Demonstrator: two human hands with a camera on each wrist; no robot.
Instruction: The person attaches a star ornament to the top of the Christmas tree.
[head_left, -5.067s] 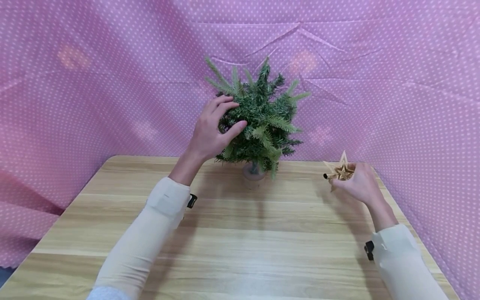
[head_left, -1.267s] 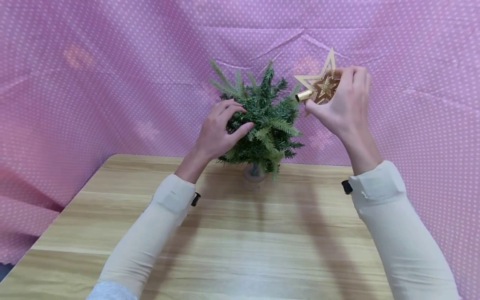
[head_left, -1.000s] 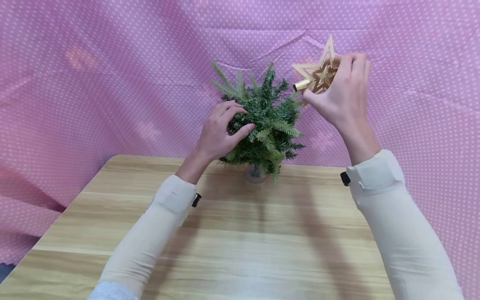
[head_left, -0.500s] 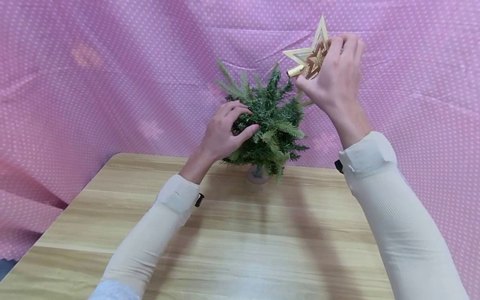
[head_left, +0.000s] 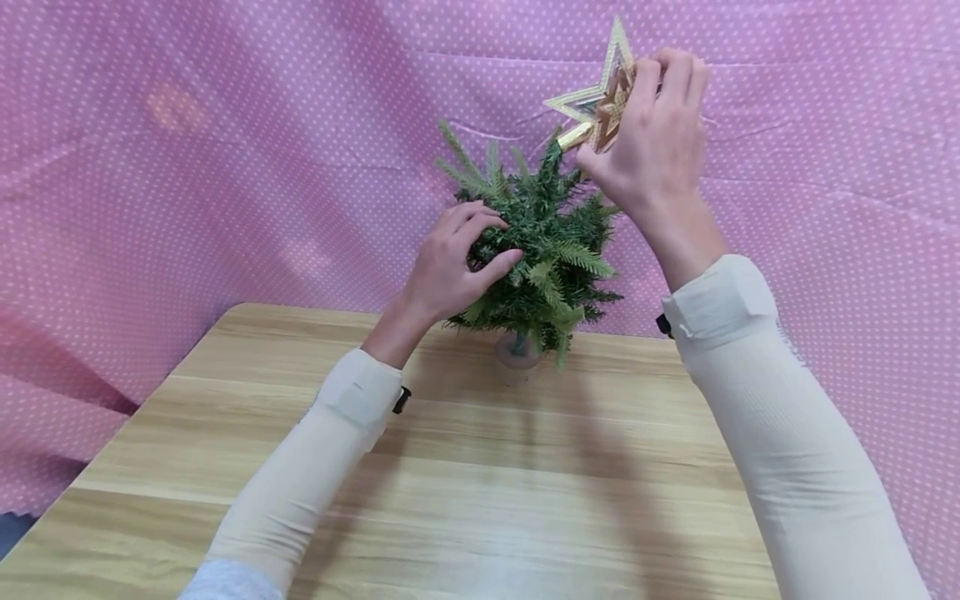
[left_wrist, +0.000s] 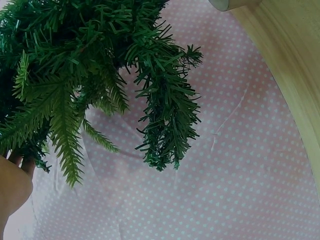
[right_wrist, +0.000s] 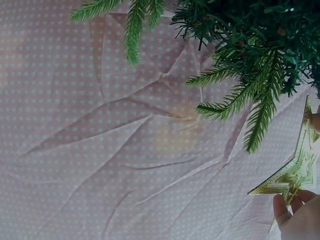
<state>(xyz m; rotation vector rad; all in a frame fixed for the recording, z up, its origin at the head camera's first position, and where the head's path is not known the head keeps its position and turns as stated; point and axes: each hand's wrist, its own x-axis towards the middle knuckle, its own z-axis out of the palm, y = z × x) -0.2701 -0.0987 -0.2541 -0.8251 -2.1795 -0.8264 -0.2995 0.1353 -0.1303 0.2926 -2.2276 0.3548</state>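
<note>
A small artificial Christmas tree [head_left: 547, 242] stands upright at the back of the table on a pale round base [head_left: 517, 354]. My left hand [head_left: 453, 262] holds the tree's left side, thumb in front and fingers curved into the foliage, which hides some fingertips. In the left wrist view, part of that hand [left_wrist: 14, 185] shows beside the branches. Above the tree's right side, my right hand [head_left: 652, 142] grips a gold star tree topper [head_left: 600, 100] between thumb and fingers. The topper's hollow tube [head_left: 574, 136] points down-left, its end overlapping the tree's top branch [head_left: 552, 162].
Beneath the tree spreads a light wood table [head_left: 450, 483], its far edge just behind the base. A pink cloth with white dots [head_left: 315, 150] hangs at the back and down both sides. Both forearms reach across the table in pale sleeves.
My right hand has lifted the star topper from low at the table's right, then up and left to the treetop. The left hand has stayed on the tree.
</note>
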